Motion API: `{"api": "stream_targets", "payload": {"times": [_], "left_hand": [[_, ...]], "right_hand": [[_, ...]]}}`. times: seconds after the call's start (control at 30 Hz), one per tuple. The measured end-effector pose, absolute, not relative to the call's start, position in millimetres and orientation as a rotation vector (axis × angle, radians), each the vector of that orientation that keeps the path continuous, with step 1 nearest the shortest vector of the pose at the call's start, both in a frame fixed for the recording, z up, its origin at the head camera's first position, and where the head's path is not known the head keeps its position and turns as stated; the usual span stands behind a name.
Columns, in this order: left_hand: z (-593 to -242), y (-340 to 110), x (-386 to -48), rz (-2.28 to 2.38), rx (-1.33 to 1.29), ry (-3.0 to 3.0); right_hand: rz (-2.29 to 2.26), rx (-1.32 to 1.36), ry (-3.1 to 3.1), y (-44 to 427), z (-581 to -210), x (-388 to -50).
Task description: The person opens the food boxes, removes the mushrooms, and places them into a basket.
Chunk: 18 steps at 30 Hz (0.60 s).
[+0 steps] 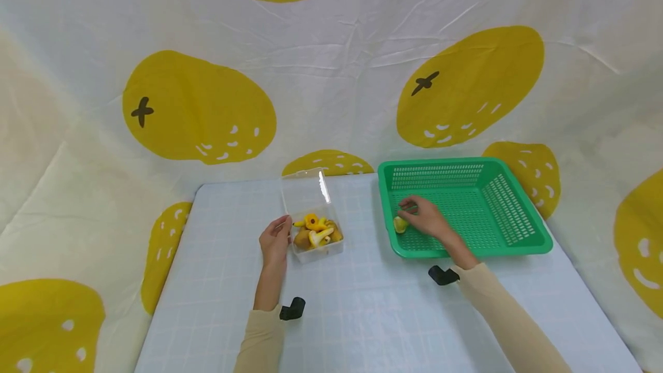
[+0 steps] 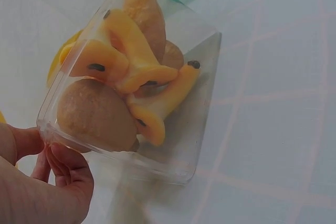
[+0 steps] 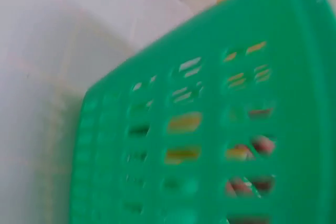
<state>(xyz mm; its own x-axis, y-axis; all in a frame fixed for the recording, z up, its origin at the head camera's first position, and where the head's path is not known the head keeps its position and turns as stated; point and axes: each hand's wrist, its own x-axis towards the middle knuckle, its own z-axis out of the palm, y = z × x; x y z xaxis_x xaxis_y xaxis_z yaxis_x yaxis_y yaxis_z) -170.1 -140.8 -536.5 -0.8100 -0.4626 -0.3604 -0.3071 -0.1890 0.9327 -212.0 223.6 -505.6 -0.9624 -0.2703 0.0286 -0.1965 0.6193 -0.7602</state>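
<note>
My left hand [image 1: 275,239] is at the left side of a clear plastic box [image 1: 305,256] with its lid raised at the back. In the left wrist view, thumb and fingers [image 2: 68,161] pinch the box's rim at one corner. Inside lie yellow trumpet-shaped pieces [image 2: 163,103] with dark spots and brown rounded pieces [image 2: 97,114]. My right hand [image 1: 426,219] reaches into a green basket [image 1: 466,255], fingers loosely bent with a gap to the thumb. Just below the thumb is a small pale-yellow piece [image 1: 400,225]. The basket's slotted wall mostly hides this hand in the right wrist view.
The basket stands at the table's [image 1: 357,315] back right, the box near the back middle. A stretch of tabletop lies between them. Behind hangs a white cloth [image 1: 331,102] printed with big yellow fruit shapes. The clear lid [image 1: 305,191] sticks up behind the box.
</note>
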Motion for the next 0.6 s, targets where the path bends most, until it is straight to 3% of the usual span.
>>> {"api": "stream_targets", "payload": {"times": [0.6], "left_hand": [[-538,-144,-171,-2.178,0.919,-1.932]], "right_hand": [[-1.599,-0.352,2.877,159,-482,-205]]}}
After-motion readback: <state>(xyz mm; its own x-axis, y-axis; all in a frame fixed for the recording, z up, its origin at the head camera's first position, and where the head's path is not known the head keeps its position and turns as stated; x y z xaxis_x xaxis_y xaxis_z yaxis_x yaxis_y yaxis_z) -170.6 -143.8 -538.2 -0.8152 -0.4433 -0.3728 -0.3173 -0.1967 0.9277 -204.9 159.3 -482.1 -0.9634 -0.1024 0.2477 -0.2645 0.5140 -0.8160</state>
